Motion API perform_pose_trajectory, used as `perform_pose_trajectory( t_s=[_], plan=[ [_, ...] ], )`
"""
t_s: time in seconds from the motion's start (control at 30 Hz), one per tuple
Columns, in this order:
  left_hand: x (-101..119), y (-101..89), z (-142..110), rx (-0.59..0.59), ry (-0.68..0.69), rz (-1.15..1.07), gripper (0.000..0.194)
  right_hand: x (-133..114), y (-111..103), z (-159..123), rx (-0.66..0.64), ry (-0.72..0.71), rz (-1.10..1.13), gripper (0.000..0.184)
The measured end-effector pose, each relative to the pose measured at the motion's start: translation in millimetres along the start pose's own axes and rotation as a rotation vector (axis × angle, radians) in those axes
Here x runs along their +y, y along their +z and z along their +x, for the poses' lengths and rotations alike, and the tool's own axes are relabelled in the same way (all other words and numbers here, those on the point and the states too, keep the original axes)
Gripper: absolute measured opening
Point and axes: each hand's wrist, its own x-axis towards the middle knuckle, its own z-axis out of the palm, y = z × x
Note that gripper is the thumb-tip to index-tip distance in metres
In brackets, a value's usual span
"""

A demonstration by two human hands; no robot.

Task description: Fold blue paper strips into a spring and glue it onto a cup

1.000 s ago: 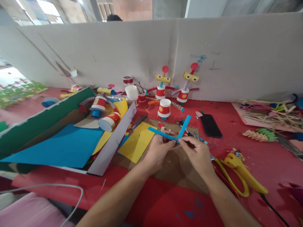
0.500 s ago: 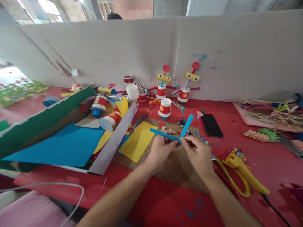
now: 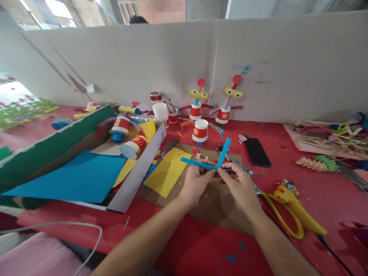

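Note:
Two blue paper strips [image 3: 224,152] meet at one end in a V shape, held above a brown cardboard sheet. My left hand [image 3: 196,182] is closed on the strip that points left, its thumb close to the joint. My right hand [image 3: 237,184] pinches the same joint from the other side, where the second strip rises up and away. Fingertips hide the exact overlap. Just beyond the strips stands a red-and-white paper cup figure [image 3: 200,131] with folded paper arms. Yellow paper [image 3: 166,172] lies left of my left hand.
A box [image 3: 135,176] with blue paper [image 3: 71,178] and cup figures is on the left. At the right are a black phone [image 3: 257,152], yellow-handled scissors [image 3: 284,214] and a yellow glue gun [image 3: 301,211]. Two finished-looking figures [image 3: 196,111] stand by the white partition [image 3: 129,65].
The upright strip has tilted slightly, and my right fingers have shifted a little at the joint. Both hands keep their hold on the strips.

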Motion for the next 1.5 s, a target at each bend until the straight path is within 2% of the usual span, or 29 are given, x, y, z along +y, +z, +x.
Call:
perform_pose_trajectory(
  t_s=[0.17, 0.33, 0.63, 0.8, 1.0, 1.2, 1.33, 1.5],
  plan=[
    [-2, -1.1, 1, -0.073, -0.060, -0.153, 0.012, 0, -3, 4, 0.004, 0.066, 0.166, 0.022],
    [3, -4.6, 3, -0.011, -0.225, -0.333, 0.007, -5, -5, 5, -0.050, 0.101, 0.237, 0.020],
    [4, -7.0, 4, -0.010, -0.304, -0.321, 0.016, -9, -3, 3, -0.053, 0.093, 0.216, 0.020],
    [7, -7.8, 3, -0.026, -0.285, -0.280, 0.021, -5, -4, 2, -0.058, 0.021, 0.204, 0.020],
    [10, -8.1, 4, -0.038, -0.245, -0.275, 0.022, -6, -3, 2, -0.037, -0.002, 0.176, 0.017],
    [9, -8.2, 6, 0.023, -0.209, -0.289, 0.022, -17, -1, -2, -0.012, -0.044, 0.060, 0.019],
    [7, -7.3, 6, 0.071, -0.142, -0.299, 0.021, -15, 3, -5, -0.048, -0.037, 0.137, 0.024],
    [5, -4.0, 2, 0.047, -0.121, -0.322, 0.025, -7, 10, -5, 0.071, 0.043, 0.249, 0.026]
  ],
)
